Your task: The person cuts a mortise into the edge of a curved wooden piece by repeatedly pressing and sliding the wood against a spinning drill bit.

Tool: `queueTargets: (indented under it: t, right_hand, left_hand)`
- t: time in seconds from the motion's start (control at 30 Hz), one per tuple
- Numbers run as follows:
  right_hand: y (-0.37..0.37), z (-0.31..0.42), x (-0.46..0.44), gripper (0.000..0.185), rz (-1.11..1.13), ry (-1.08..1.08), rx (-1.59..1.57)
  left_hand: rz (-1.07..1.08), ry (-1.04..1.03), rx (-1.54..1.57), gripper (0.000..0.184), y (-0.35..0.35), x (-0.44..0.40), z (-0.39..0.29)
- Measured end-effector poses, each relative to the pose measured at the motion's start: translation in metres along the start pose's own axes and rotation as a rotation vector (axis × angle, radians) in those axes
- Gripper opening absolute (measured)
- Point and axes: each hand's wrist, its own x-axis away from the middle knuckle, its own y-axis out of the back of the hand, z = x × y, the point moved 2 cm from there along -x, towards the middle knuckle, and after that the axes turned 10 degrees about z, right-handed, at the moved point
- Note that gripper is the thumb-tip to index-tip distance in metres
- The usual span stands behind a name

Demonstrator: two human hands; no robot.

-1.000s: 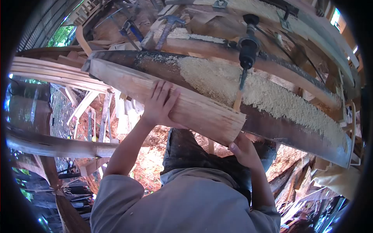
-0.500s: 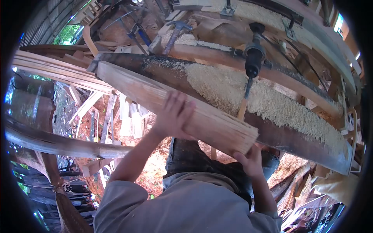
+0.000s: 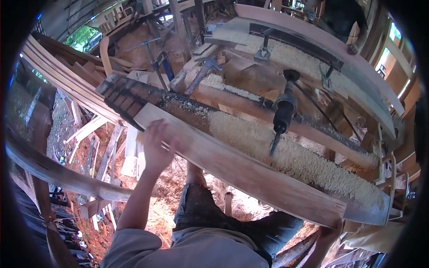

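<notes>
A long, curved wooden piece (image 3: 250,172) lies slantwise along the near side of a dark beam (image 3: 178,107) strewn with sawdust. Near its left end my left hand (image 3: 158,145) rests on the wood, slightly blurred, fingers over the top face. At the far right end my right hand (image 3: 330,232) grips the end from below, most of its fingers hidden. A drill-like tool (image 3: 284,107) points down beyond the piece, its bit close to the wood's back edge.
A hammer (image 3: 203,73) and a clamp (image 3: 164,67) lie beyond the beam. Pale planks (image 3: 71,85) stretch out at left, above a rounded log (image 3: 62,172). Another person (image 3: 344,20) is at the back right, one hand on a long curved board (image 3: 313,42).
The wooden piece has slid to the right and turned, showing a broad curved face. My right hand has moved right and down with its end; my left hand has shifted left. The view has tilted up.
</notes>
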Motion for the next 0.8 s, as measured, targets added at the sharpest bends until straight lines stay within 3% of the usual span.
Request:
queueTargets:
  t: [0.1, 0.17, 0.23, 0.27, 0.3, 0.33, 0.43, 0.5, 0.63, 0.67, 0.77, 0.8]
  right_hand:
    - [0.078, 0.024, -0.038, 0.037, -0.13, 0.039, 0.343]
    - [0.089, 0.033, -0.038, 0.037, -0.284, 0.256, 0.733]
    - [0.051, 0.048, -0.029, 0.036, -0.423, 0.636, 1.243]
    - [0.035, 0.058, -0.02, 0.035, -0.47, 0.642, 1.509]
    - [0.011, 0.058, -0.012, 0.034, -0.442, 0.684, 1.456]
    - [-0.008, 0.057, -0.005, 0.033, -0.409, 0.843, 1.643]
    - [-0.083, 0.046, 0.015, 0.032, -0.073, 0.878, 1.658]
    - [-0.116, 0.034, 0.011, 0.042, 0.122, 0.945, 1.779]
    - [-0.123, 0.028, -0.006, 0.057, 0.156, 0.826, 1.813]
    - [-0.124, 0.029, -0.009, 0.059, 0.176, 0.789, 1.847]
    - [-0.124, 0.028, -0.015, 0.063, 0.24, 0.729, 1.857]
    - [-0.122, 0.027, -0.019, 0.063, 0.268, 0.722, 1.85]
  left_hand:
    - [-0.177, 0.364, 0.015, 0.055, -0.019, 0.008, 0.058]
    - [-0.196, 0.549, 0.118, 0.057, -0.032, 0.015, 0.095]
    - [-0.134, 0.674, 0.299, 0.06, -0.05, 0.017, 0.134]
    - [-0.171, 0.661, 0.386, 0.063, -0.06, 0.017, 0.149]
    - [-0.258, 0.577, 0.417, 0.059, -0.059, 0.01, 0.142]
    - [-0.332, 0.497, 0.444, 0.055, -0.055, 0.003, 0.134]
    - [-0.176, 0.687, 0.747, 0.042, -0.055, -0.003, 0.156]
    - [-0.239, 0.786, 0.781, 0.034, -0.055, -0.008, 0.14]
    - [-0.414, 0.826, 0.765, 0.025, -0.059, -0.007, 0.163]
    - [-0.33, 0.633, 0.683, 0.023, -0.06, 0.005, 0.185]
    - [-0.418, 0.646, 0.969, 0.019, -0.068, 0.032, 0.273]
    - [-0.326, 0.54, 0.766, 0.02, -0.059, 0.038, 0.282]
